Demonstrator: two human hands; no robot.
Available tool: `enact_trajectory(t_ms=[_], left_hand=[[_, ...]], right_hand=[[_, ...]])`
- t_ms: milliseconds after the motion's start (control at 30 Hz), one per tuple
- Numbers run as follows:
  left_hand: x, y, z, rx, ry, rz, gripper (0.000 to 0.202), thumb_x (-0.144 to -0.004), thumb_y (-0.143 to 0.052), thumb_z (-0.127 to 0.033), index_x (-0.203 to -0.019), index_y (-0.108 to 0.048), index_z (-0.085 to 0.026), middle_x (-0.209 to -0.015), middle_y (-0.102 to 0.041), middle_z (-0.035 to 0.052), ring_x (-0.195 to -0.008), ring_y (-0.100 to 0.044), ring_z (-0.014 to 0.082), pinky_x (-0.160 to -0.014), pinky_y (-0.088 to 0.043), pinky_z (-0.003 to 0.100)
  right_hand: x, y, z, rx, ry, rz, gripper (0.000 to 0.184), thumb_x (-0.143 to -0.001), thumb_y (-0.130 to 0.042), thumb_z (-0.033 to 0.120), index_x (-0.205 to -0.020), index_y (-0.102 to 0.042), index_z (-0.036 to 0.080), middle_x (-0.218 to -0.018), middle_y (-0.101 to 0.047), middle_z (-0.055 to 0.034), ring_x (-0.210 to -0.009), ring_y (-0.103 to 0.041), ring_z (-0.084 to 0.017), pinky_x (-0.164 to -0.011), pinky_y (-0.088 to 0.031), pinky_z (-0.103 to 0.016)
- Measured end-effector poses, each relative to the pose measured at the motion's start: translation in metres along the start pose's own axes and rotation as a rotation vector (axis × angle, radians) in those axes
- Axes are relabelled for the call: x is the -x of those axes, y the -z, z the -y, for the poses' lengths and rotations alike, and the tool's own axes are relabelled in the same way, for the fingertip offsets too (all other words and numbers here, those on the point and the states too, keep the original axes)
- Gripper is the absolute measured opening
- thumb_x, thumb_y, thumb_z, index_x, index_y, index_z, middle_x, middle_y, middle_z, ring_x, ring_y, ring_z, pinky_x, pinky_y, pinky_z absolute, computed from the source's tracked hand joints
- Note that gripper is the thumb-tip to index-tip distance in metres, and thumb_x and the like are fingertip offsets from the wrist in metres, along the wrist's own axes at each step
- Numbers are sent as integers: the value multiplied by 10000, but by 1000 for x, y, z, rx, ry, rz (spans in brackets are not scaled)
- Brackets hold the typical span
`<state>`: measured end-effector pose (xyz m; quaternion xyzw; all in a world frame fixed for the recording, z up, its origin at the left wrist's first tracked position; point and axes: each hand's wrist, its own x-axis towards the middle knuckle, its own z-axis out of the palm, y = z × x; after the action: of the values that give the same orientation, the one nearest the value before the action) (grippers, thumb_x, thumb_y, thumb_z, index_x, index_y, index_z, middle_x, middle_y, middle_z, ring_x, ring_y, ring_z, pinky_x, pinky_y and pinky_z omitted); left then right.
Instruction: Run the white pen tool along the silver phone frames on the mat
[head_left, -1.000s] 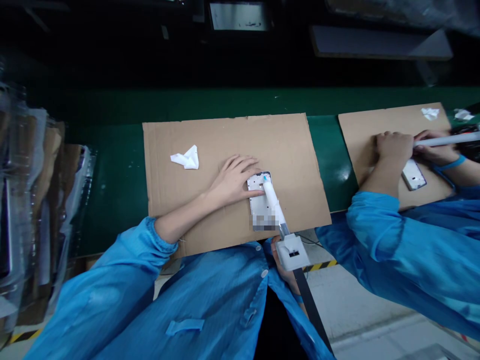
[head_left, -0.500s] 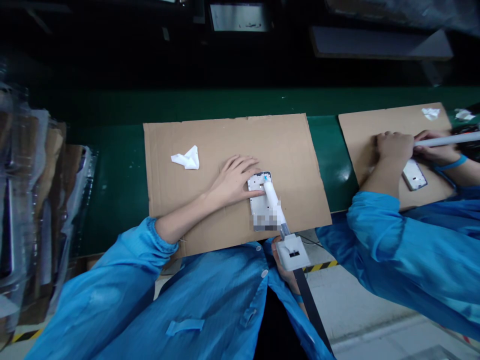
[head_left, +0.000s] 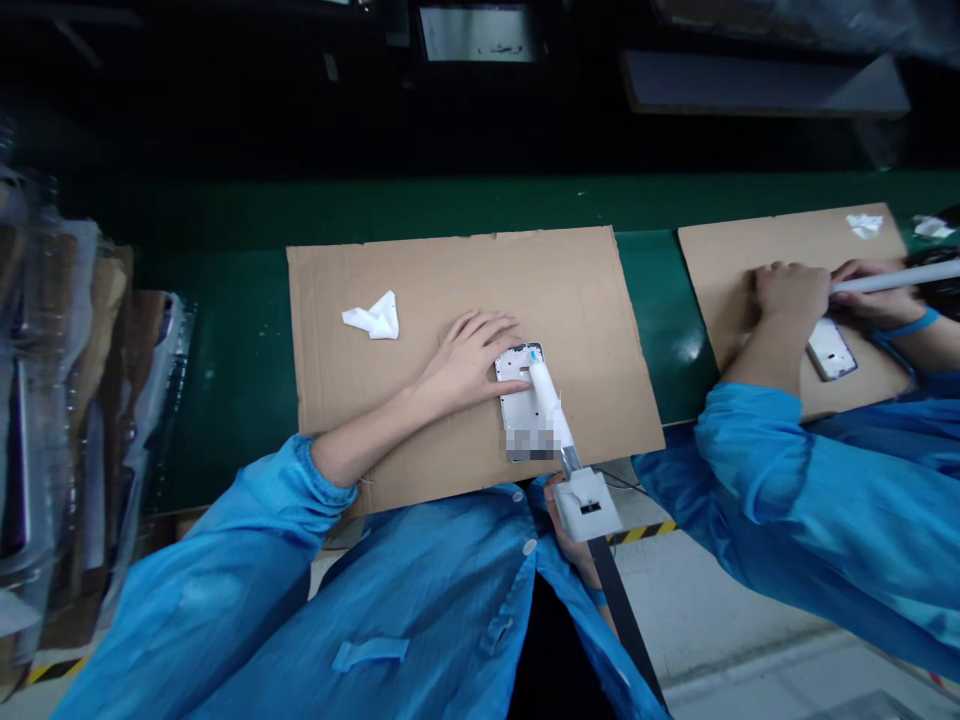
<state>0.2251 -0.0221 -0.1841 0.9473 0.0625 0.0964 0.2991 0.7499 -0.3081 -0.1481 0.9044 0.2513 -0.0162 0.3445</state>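
Left hand lies flat and spread on the cardboard sheet, fingertips pinning the far left edge of the white phone frame. Right hand, near the body and mostly hidden behind the tool's boxy end, grips the white dispensing tool, its tip on the frame's far end. Looks like the dispensing step; a steady tip matters next. The frame's near part is blurred. A crumpled wipe lies to the left. At right, a co-worker's hands work another frame.

Dark green conveyor belt, dim black backdrop behind, pale floor with yellow-black hazard tape.
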Motion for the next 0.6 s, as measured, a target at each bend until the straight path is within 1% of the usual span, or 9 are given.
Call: enact_trajectory(t_ms=[67, 200, 333, 400, 600], left_hand=[[0, 0, 0, 1, -4, -3, 671, -1083, -823, -744, -1558, -759, -274, -1785, -630, 131, -1713, -525, 387, -1501, -277, 661], [0, 0, 1, -4, -5, -6, 670, -1081, -830, -742, -1552, -761, -270, -1783, -630, 133, -1716, -520, 388, -1501, -280, 656], [0, 0, 0, -10, 5, 3, 672, -1084, -820, -753, -1559, -758, -282, -1786, -628, 129, -1708, -528, 387, -1496, -281, 666], [0, 0, 0, -16, 7, 4, 666, -1090, -809, -761, -1559, -757, -290, -1791, -624, 125, -1710, -524, 388, -1494, -283, 668], [1, -1, 1, -11, -7, -1, 685, -1091, -813, -753, -1563, -755, -260, -1793, -618, 137, -1714, -515, 396, -1498, -273, 657]], right_hand=[[0, 0, 0, 3, 5, 2, 647, -1197, -202, 99, -1584, -712, 8, -1565, -702, -267, -1499, -682, -363, -1156, -597, -543], [-2, -1, -1, 9, 2, 10, 650, -1197, -201, 103, -1585, -717, 27, -1550, -707, -283, -1486, -690, -350, -1146, -591, -525], [-5, -5, -2, 12, 13, 13, 657, -1200, -194, 115, -1585, -722, 44, -1566, -699, -278, -1480, -681, -344, -1132, -584, -523], [-7, -6, -3, 13, 4, 15, 657, -1195, -203, 114, -1592, -723, 53, -1557, -697, -293, -1475, -681, -344, -1123, -578, -523], [-1, -1, -1, -1, 8, 31, 666, -1205, -179, 105, -1631, -682, 5, -1562, -667, -322, -1507, -651, -359, -1114, -507, -494]])
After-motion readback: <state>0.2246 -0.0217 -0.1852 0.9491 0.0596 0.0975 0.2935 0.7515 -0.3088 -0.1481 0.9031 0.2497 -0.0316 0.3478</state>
